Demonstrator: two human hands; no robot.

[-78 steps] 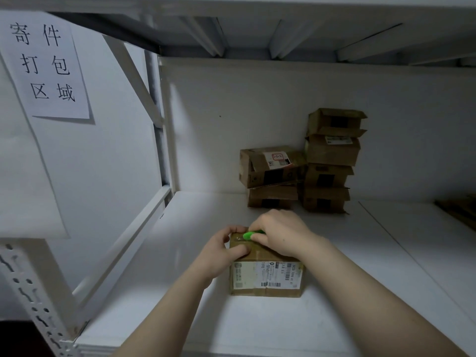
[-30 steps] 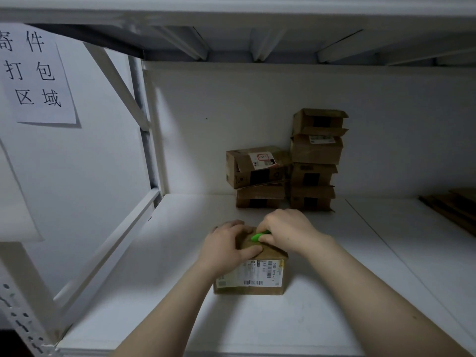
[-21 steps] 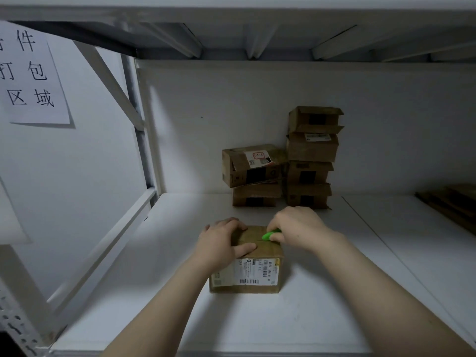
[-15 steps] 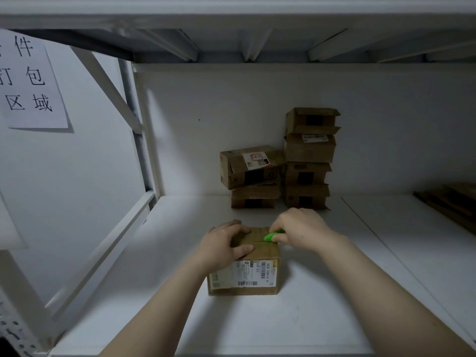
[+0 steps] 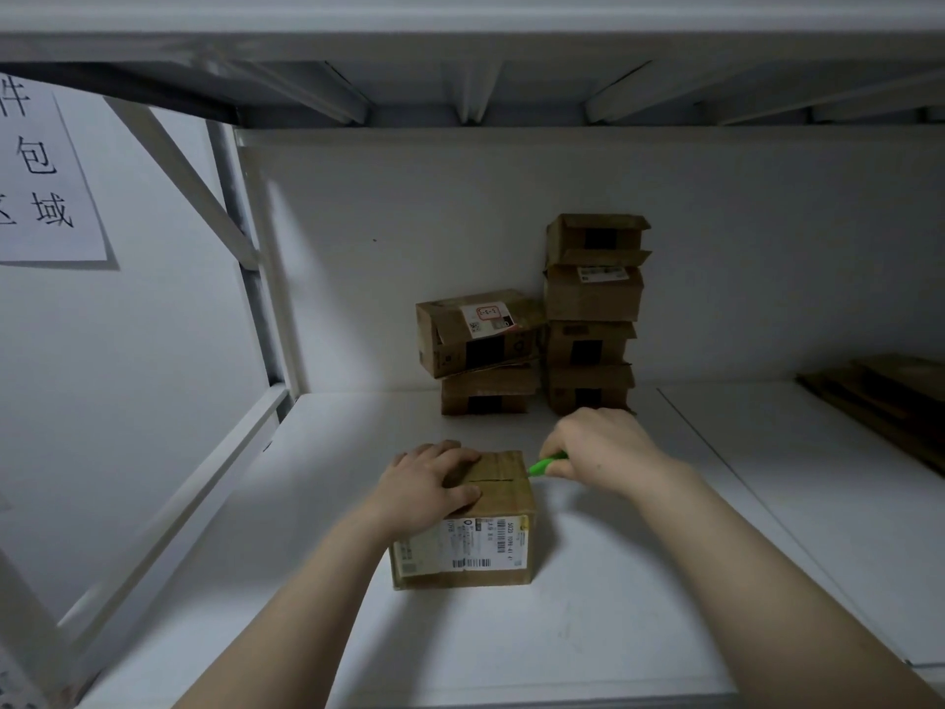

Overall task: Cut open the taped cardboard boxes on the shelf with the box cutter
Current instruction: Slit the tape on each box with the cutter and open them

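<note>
My right hand (image 5: 598, 452) curls round the green box cutter (image 5: 547, 464) at the right edge of the box (image 5: 475, 534) on the shelf (image 5: 613, 621); my left hand (image 5: 432, 486) presses flat on top beside the seam (image 5: 493, 481), so a slip could nick it

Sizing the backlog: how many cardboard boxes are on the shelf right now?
7. Front box, under the left hand; a back stack of two; beside it on the right, a stack of four. More may be hidden behind the stacks.
</note>
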